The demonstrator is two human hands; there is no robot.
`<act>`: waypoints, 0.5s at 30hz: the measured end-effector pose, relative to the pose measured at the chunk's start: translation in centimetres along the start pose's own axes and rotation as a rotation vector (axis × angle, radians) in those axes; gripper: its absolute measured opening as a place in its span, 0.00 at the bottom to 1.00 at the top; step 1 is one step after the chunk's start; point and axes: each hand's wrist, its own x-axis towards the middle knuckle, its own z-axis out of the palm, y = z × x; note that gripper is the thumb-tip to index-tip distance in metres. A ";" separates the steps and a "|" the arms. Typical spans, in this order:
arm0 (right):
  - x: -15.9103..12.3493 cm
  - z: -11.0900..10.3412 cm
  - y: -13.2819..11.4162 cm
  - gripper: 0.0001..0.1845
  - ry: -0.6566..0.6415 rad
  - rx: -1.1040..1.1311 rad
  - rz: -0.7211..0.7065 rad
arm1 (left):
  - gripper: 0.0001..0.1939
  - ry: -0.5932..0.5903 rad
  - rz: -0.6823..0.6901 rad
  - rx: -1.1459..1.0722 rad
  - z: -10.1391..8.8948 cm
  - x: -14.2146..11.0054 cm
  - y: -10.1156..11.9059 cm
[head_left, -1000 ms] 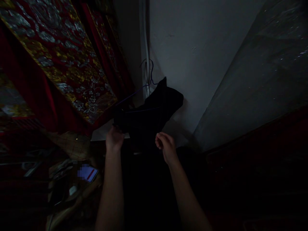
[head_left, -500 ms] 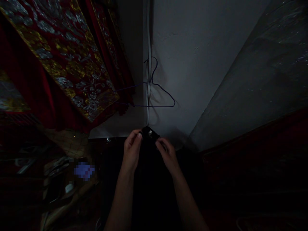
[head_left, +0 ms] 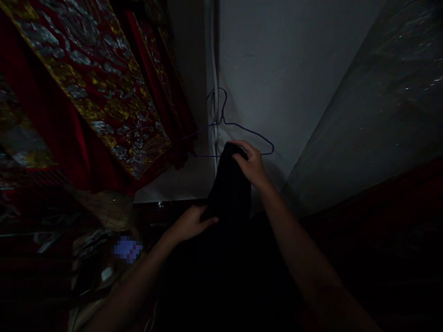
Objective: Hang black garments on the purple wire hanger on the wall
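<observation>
A length of black cloth, apparently a garment, (head_left: 231,184) hangs from my right hand (head_left: 252,162), whose thumb and fingers pinch its top end. Lower down and to the left, my left hand (head_left: 194,222) is closed on the left edge of the same cloth, with its thumb over the front. Just behind the cloth's upper end hangs a thin purple wire hanger (head_left: 247,129), hooked at a pale cable on the wall. My right hand overlaps the hanger's lower bar in view; whether they touch I cannot tell. The cloth's lower part merges into darkness.
At the left hangs a red cloth (head_left: 114,92) embroidered in gold and silver. The pale cable (head_left: 216,69) runs down the wall corner. Below left, a cluttered surface holds a blurred blue item (head_left: 128,249) and a small white object (head_left: 107,274). A shiny grey sheet (head_left: 363,106) covers the right.
My right hand has risen toward the hanger, lifting the cloth's end. My left hand has slid lower along the cloth. The hanger has turned, its right end now farther right.
</observation>
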 end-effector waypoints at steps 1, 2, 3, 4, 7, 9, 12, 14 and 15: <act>1.0 0.4 1.2 0.16 0.039 -0.011 0.019 | 0.23 0.031 -0.012 0.055 -0.5 -0.1 -0.2; 1.6 0.8 2.4 0.16 0.035 -0.030 0.070 | 0.23 0.065 -0.022 0.086 -1.1 -0.2 -0.2; 1.9 1.2 3.7 0.17 -0.003 -0.055 0.142 | 0.23 0.082 -0.031 0.100 -1.8 -0.3 0.0; 1.9 1.4 4.8 0.19 -0.046 -0.088 0.222 | 0.24 0.067 -0.044 0.110 -2.5 -0.3 0.2; 1.0 0.4 6.7 0.24 -0.124 -0.180 0.394 | 0.25 -0.079 -0.132 0.259 -5.0 -0.7 0.4; 0.4 -1.5 6.6 0.25 -0.122 -0.221 0.413 | 0.23 -0.140 -0.260 0.475 -6.7 -0.7 0.0; -0.2 -4.5 5.0 0.24 -0.117 -0.273 0.391 | 0.19 -0.081 -0.352 0.676 -9.3 -0.3 -0.4; -0.4 -5.7 3.6 0.24 -0.103 -0.291 0.389 | 0.18 0.034 -0.238 0.679 -11.1 0.6 0.3; -0.5 -6.0 3.0 0.24 -0.098 -0.293 0.394 | 0.17 0.095 -0.153 0.671 -11.9 1.1 1.0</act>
